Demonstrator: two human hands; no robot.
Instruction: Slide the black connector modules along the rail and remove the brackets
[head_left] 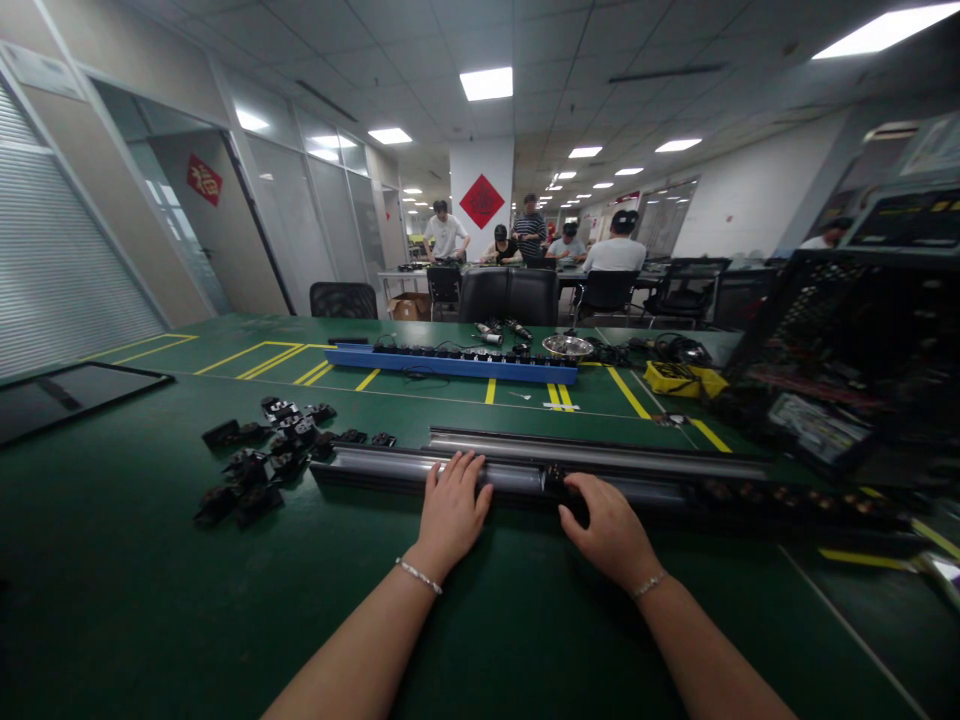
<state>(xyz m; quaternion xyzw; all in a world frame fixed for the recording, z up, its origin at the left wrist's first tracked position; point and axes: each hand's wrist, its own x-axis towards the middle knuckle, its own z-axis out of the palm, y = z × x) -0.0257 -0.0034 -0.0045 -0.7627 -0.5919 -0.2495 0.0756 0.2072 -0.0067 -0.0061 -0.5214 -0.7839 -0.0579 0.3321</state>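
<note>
A long black metal channel (517, 478) with a shiny inner face lies across the green table in front of me. My left hand (455, 510) rests flat on its near edge, fingers stretched out and slightly spread. Curled at the channel's near side, my right hand (606, 525) has its fingertips and thumb on a small black socket module (555, 479) seated in the channel. Further right, several dark modules (780, 495) sit in a row along the same channel. Loose black socket modules (289, 440) lie in a pile near its left end.
A second dark channel (600, 455) lies just behind. Beyond it are a blue rail (450, 365) holding a row of black modules, a metal bowl (568, 345) and a yellow box (684, 380). Dark equipment (847, 350) stands at right. Several people work at far tables.
</note>
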